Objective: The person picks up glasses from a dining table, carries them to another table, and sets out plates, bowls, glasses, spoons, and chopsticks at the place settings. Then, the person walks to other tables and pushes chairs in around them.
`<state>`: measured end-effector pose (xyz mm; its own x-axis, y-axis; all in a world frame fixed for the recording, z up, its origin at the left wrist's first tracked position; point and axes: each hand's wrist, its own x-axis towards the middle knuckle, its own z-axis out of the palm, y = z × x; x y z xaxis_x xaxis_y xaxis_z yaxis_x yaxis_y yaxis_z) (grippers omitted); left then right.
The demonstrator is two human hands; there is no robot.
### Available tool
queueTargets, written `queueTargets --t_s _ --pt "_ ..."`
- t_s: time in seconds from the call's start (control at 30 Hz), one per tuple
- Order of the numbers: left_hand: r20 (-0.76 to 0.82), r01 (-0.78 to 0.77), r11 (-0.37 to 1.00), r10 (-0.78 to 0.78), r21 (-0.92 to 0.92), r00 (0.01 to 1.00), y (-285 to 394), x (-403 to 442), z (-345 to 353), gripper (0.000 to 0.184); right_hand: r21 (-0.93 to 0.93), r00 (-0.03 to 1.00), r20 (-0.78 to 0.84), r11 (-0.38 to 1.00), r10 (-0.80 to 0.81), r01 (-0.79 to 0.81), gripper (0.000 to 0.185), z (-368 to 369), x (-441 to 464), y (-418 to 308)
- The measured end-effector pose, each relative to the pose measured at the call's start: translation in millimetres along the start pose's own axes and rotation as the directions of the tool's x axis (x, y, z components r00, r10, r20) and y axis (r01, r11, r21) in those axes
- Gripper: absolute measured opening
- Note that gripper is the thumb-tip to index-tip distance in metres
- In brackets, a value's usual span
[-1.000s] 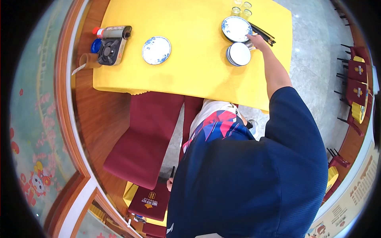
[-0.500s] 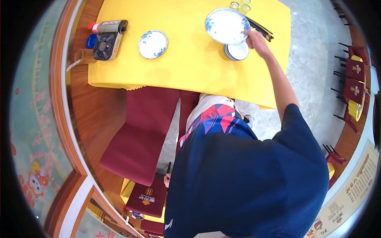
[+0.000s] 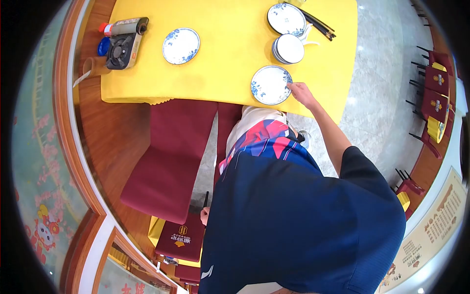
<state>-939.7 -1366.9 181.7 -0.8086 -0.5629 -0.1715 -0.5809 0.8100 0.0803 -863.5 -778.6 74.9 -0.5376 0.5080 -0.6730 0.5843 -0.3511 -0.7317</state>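
Note:
My right hand [image 3: 302,94] pinches the right rim of a white plate with blue flowers [image 3: 270,85], low over the near edge of the yellow-covered table; whether it rests on the cloth I cannot tell. Just beyond it is a stack of small white bowls [image 3: 290,49]. Behind the bowls lie more blue-flowered plates [image 3: 286,19], white spoons [image 3: 307,37] and black chopsticks [image 3: 318,25]. My left hand [image 3: 204,215] hangs low by my side, mostly hidden by my shirt. Its fingers look curled round a thin black object [image 3: 206,199], whose kind I cannot make out.
A single flowered plate [image 3: 181,46] lies further left on the yellow tablecloth [image 3: 225,54]. At the left end stand a portable gas stove [image 3: 122,50] and a brown container [image 3: 95,66]. A maroon chair [image 3: 164,171] is against the table's near side. Other chairs [image 3: 434,93] line the right.
My right hand has brought a plate from above the bowls towards me, down to the near table edge. The bowls and the plates behind them are now uncovered. My left hand still hangs low.

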Motion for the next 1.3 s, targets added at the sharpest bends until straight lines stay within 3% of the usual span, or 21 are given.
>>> queueTargets --t_s 0.1,0.17,0.23,0.37,0.5,0.57,0.67,0.7,0.77,0.8,0.83,0.9,1.03,1.1,1.17,1.23,1.27,1.3 --pt "-0.108 0.041 0.996 -0.032 0.084 0.994 -0.6 0.8 7.6 0.026 -0.097 0.998 -0.065 0.995 0.015 -0.021 0.034 -10.6 3.6 12.7" --pt "0.01 0.074 0.994 -0.075 0.083 0.997 10.4 -2.1 -6.3 0.027 -0.139 0.997 -0.06 0.989 0.046 -0.054 0.035 -19.1 16.7 33.4" --pt "0.052 0.048 0.995 -0.052 0.083 0.997 3.5 3.5 -7.5 0.027 -0.24 0.992 -0.126 0.971 -0.027 -0.004 0.037 -21.2 17.6 32.6" --pt "0.157 0.043 0.99 -0.065 0.135 0.985 5.4 6.5 -13.3 0.028 -0.412 0.991 -0.129 0.911 -0.023 -0.032 0.043 -28.0 25.9 35.4" --pt "0.141 0.05 0.993 -0.065 0.103 0.988 20.4 -4.1 -20.6 0.028 -0.497 0.994 -0.111 0.866 -0.009 -0.048 0.046 -35.3 36.0 35.7" --pt "0.147 0.025 0.998 -0.033 0.057 0.989 23.0 -4.8 -22.5 0.028 -0.601 0.994 -0.077 0.792 0.078 -0.108 0.049 -38.1 35.0 22.3" --pt "0.136 0.009 0.995 -0.023 0.102 0.99 15.7 -1.8 -18.8 0.029 -0.688 0.999 -0.032 0.724 0.031 -0.044 0.046 -49.8 38.3 -3.1" --pt "0.136 0.01 0.995 -0.024 0.102 0.99 12.9 -0.6 -18.1 0.029 -0.688 0.999 -0.031 0.724 0.031 -0.044 0.046 -52.1 40.2 -14.4" --pt "0.174 0.026 0.995 -0.042 0.094 0.984 9.9 1.2 -16.6 0.029 -0.324 0.987 -0.15 0.94 0.063 -0.109 0.039 -55.8 42.8 -42.5" --pt "0.177 0.022 0.996 -0.037 0.088 0.984 10.4 1.6 -16.5 0.029 -0.161 0.991 -0.12 0.984 0.052 -0.071 0.033 -58.6 42.1 -54.1" --pt "0.184 0.012 0.995 -0.03 0.098 0.982 10.0 1.4 -18.7 0.03 -0.162 0.991 -0.123 0.985 0.046 -0.066 0.033 -61.5 44.3 -55.3" --pt "0.193 0.002 0.995 -0.02 0.096 0.981 8.7 2.3 -18.3 0.03 0.012 0.993 -0.072 0.996 0.09 -0.09 0.034 -65.8 51.1 -63.3" --pt "0.159 -0.026 0.996 0.011 0.091 0.987 3.6 4.3 -15.2 0.029 -0.006 0.983 -0.109 0.989 0.145 -0.146 0.036 -61.1 47.3 -72.8" --pt "0.091 -0.042 0.985 0.027 0.167 0.996 8.0 -1.0 -17.1 0.028 -0.102 0.971 -0.2 0.983 0.13 -0.152 0.039 -54.6 45.2 -74.7" --pt "0.013 -0.008 0.984 0.006 0.177 1.0 -8.2 5.1 1.5 0.026 -0.091 0.975 -0.187 0.986 0.122 -0.141 0.04 -55.4 48.5 -74.1" --pt "-0.173 0.091 0.956 -0.044 0.277 0.984 -35.7 18.4 28.8 0.026 -0.27 0.968 -0.245 0.954 0.062 -0.13 0.039 -55.5 50.9 -77.6" --pt "-0.178 -0.149 0.975 0.178 0.167 0.968 -38.0 9.6 22.4 0.026 -0.248 0.973 -0.214 0.96 0.08 -0.133 0.039 -58.2 51.0 -81.4" --pt "-0.182 -0.132 0.978 0.161 0.161 0.97 -37.6 8.0 19.6 0.026 -0.26 0.977 -0.202 0.958 0.072 -0.124 0.039 -63.3 53.9 -82.0"
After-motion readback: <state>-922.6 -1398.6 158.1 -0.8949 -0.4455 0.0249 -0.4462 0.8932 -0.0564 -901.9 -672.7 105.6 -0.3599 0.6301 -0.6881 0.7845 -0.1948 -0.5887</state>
